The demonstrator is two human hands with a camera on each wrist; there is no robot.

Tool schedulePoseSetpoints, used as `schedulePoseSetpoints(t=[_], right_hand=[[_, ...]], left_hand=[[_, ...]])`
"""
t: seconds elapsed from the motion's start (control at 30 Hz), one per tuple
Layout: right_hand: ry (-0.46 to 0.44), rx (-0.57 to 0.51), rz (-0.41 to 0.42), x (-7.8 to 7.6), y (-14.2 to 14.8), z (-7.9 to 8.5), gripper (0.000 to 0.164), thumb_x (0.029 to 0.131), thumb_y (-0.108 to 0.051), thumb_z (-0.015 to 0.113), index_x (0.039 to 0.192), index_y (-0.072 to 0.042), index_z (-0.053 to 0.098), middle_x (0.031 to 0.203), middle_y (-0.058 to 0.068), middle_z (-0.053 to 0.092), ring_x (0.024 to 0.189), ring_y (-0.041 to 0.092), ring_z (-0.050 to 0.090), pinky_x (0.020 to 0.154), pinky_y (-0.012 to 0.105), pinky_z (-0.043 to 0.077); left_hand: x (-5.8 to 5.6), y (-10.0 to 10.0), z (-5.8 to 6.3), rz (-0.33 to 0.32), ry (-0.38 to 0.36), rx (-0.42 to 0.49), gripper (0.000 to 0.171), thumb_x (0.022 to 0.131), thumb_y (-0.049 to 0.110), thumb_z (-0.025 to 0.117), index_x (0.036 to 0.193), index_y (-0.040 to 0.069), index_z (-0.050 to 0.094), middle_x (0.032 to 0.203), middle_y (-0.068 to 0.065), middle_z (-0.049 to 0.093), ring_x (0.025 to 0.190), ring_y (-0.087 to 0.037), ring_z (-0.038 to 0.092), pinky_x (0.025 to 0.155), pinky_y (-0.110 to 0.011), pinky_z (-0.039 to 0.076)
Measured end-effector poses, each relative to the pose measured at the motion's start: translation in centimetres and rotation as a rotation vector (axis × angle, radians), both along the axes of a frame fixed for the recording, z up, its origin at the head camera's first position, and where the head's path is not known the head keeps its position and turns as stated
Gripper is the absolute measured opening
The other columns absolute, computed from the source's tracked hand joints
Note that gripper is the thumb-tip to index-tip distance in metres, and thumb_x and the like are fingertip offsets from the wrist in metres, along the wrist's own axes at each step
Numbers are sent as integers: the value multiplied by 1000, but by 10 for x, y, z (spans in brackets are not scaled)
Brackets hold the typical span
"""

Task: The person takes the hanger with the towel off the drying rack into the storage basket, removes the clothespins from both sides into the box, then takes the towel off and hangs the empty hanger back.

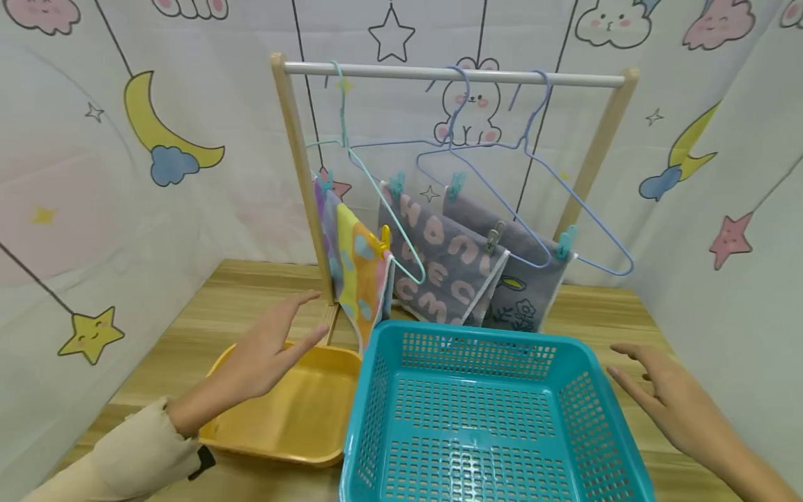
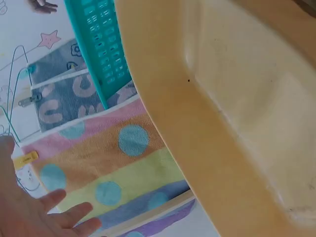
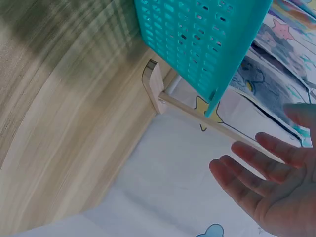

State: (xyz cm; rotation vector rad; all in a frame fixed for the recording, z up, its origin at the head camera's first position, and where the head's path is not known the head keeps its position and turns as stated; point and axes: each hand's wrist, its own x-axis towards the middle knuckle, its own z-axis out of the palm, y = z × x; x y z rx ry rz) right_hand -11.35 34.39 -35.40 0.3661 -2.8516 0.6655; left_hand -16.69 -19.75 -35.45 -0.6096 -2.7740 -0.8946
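Where the teal basket (image 1: 477, 332) intervenes, the grey towels (image 1: 436, 254) seem partly hidden.

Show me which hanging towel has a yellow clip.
The striped, blue-spotted towel, leftmost in the head view. The lettered towel and flowered towel show only teal clips and a grey clip.

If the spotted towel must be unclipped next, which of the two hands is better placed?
Probably the left hand: it is empty and nearer the spotted towel. The right hand is empty too, but on the far side of the teal basket from that towel.
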Motion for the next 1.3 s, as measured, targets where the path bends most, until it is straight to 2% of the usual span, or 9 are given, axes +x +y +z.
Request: schedulePoseSetpoints(t=[0.17, 0.3, 0.4, 0.5, 0.67, 0.9, 1.03, 1.13, 1.3], right_hand=[[122, -29, -41, -6, 4, 9, 28, 104, -17, 54, 124, 2, 59, 113, 26, 63, 87, 20, 67, 63, 29, 55], [248, -58, -86, -14, 7, 21, 19, 102, -11, 55, 114, 2, 62, 106, 24, 66, 84, -16, 48, 59, 8, 44], [307, -69, -108, -21, 8, 33, 18, 102, -8, 54, 111, 5, 62, 104, 26, 65, 85, -24, 38, 58, 3, 39], [341, -63, -127, -26, 7, 46, 19, 102, -8, 54, 112, 7, 61, 104, 29, 64, 83, -17, 46, 59, 0, 36], [355, -59, -158, -31, 3, 62, 25, 104, -11, 53, 115, 9, 59, 107, 31, 62, 87, 33, 62, 63, -2, 30], [377, -64, -155, -41, -4, 77, 28, 103, -14, 54, 117, 10, 58, 110, 31, 62, 93, 13, 61, 65, -2, 28], [374, -49, -124, -47, -9, 84, 32, 104, -15, 53, 123, 11, 54, 114, 33, 59, 96, 50, 58, 64, 0, 28], [384, -42, -101, -53, -15, 88, 36, 104, -16, 53, 127, 12, 52, 115, 32, 59, 96, 49, 58, 64, 2, 30], [349, -7, -88, -66, -24, 94, 47, 106, -23, 49, 137, 13, 44, 120, 35, 54, 100, 51, 55, 77, 47, 52]], left_hand=[[-15, -4, 12, 7, -67, 191, 61, 108, 41, 41, 153, 3, 28, 156, -21, 30, 143, -43, 26, 110, -66, 25], [-28, -10, 25, 25, -30, 295, 58, 108, 37, 42, 152, 2, 29, 155, -21, 32, 142, -41, 28, 112, -62, 24], [-39, -13, 33, 39, 31, 361, 55, 107, 34, 46, 150, 2, 32, 153, -20, 35, 140, -40, 31, 113, -59, 25], [-49, -15, 39, 49, 92, 413, 53, 106, 30, 50, 149, 3, 35, 150, -18, 38, 139, -37, 34, 113, -57, 27], [-63, -12, 47, 68, 148, 462, 53, 106, 30, 51, 148, 3, 35, 150, -14, 40, 139, -33, 36, 114, -54, 29], [-84, -3, 62, 95, 165, 553, 57, 105, 34, 48, 149, 2, 29, 150, -14, 37, 138, -31, 36, 114, -50, 30], [-95, 5, 70, 93, 188, 629, 56, 106, 31, 46, 150, 3, 25, 150, -15, 33, 136, -31, 35, 113, -48, 31], [-104, 10, 77, 94, 207, 676, 53, 107, 27, 45, 149, 1, 26, 150, -15, 32, 136, -30, 34, 114, -42, 31], [-119, 16, 87, 104, 219, 718, 54, 107, 25, 40, 150, -2, 22, 152, -16, 27, 139, -26, 27, 115, -32, 27]])
